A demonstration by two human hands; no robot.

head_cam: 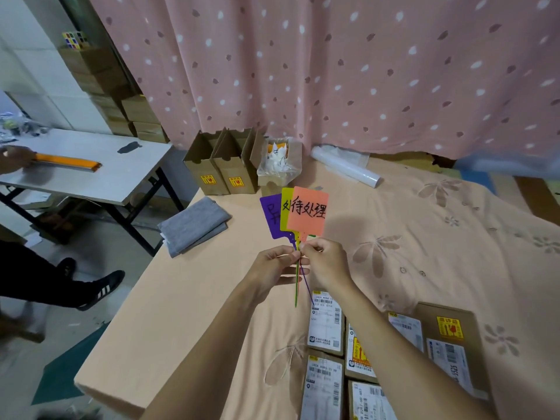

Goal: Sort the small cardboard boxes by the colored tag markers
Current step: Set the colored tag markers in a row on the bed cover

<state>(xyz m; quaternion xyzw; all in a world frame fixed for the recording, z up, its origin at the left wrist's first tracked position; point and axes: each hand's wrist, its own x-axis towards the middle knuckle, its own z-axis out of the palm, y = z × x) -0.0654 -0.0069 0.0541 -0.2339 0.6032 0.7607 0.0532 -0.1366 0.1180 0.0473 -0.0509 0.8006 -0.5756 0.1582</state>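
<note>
I hold three flat tag markers upright and fanned over the peach bed cover: an orange tag with black handwriting in front, a yellow tag behind it, a purple tag at the left. My left hand and my right hand both pinch their thin stems, which hang below my fingers. Several small cardboard boxes with white shipping labels lie flat at the lower right, under my right forearm.
Two open brown cartons and a box of white items stand at the bed's far edge, by a plastic roll. Folded grey cloth lies left. Another person's leg and hand are at a white folding table.
</note>
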